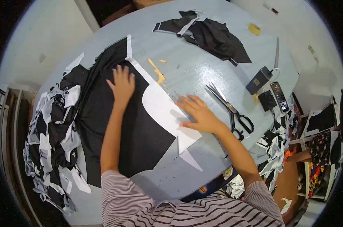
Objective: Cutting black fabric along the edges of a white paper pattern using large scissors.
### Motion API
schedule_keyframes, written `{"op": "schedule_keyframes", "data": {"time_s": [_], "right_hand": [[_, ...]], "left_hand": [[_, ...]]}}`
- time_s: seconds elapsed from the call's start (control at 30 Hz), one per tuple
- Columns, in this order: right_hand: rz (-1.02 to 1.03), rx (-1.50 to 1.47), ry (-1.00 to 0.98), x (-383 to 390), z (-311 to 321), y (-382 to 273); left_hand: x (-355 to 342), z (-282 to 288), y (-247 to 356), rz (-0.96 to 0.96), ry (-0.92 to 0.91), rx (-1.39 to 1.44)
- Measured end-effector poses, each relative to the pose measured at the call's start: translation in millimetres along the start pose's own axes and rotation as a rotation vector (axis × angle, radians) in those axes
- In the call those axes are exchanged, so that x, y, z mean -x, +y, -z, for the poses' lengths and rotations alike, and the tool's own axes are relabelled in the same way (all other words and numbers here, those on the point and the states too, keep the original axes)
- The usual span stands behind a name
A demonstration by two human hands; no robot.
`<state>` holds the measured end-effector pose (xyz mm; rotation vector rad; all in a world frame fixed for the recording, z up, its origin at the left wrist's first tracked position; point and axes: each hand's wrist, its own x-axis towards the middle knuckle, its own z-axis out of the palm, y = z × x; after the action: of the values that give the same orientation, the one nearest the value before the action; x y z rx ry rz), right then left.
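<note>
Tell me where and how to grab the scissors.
Probably best to take the scissors by the black handles, with the right hand coming in from the wearer's near right side. The loops face that way and stand apart, while the blades point up-left, slightly parted, so keep off them.

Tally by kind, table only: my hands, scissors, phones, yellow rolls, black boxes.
Hands: 2 (left hand, right hand)
Scissors: 1 pair
Phone: 1
Yellow roll: 1
Black boxes: 2 (larger box, smaller box)
Total: 7
</note>
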<state>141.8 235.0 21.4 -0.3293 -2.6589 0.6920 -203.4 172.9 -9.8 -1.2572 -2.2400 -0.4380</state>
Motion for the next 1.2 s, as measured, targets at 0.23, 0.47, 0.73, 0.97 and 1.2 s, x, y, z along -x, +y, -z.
{"op": "schedule_keyframes", "data": {"time_s": [0.23, 0.47, 0.73, 0.97, 1.2], "right_hand": [[0.011, 0.032, 0.226, 45, 34, -6], [0.041, -0.538, 0.590, 77, 52, -109], [0.126, -1.004, 0.253, 86, 20, -175], [0.320, -0.630, 0.224, 95, 47, -181], [0.204, -1.054, 0.234, 109, 69, -176]], "left_hand": [[112, 161, 101, -0.503, -0.372, 0.413], [138, 238, 122, -0.732, -0.480, 0.907], [179, 224, 168, -0.743, -0.599, 1.165], [162, 320, 176, -0.562, -0.096, 1.344], [154, 345, 142, -0.182, -0.001, 1.498]]}}
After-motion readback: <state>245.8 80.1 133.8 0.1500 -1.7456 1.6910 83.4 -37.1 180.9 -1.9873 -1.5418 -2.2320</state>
